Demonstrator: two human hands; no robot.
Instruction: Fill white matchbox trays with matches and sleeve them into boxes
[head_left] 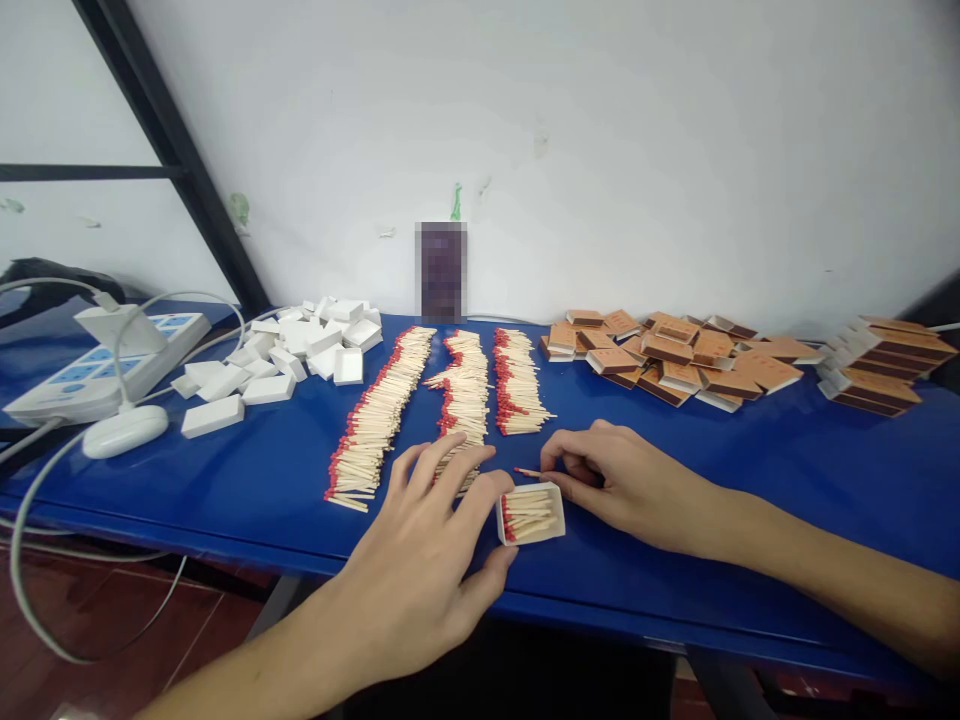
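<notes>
A white matchbox tray (558,512) with a layer of red-tipped matches (529,512) in it sits near the table's front edge. My left hand (439,540) grips the tray's left end between thumb and forefinger, the other fingers spread over the middle row of matches (466,400). Just right of the tray, my right hand (611,470) pinches a single match (527,472), its red head pointing left. A longer row of matches (382,410) lies to the left and a shorter row (517,385) to the right.
White empty trays (300,345) are heaped at the back left. Brown matchbox sleeves (675,350) lie piled at the back right, beside stacked boxes (881,365). A power strip (97,370), a white oval device (126,432) and cables occupy the left side. A pixelated dark object (442,272) stands against the wall.
</notes>
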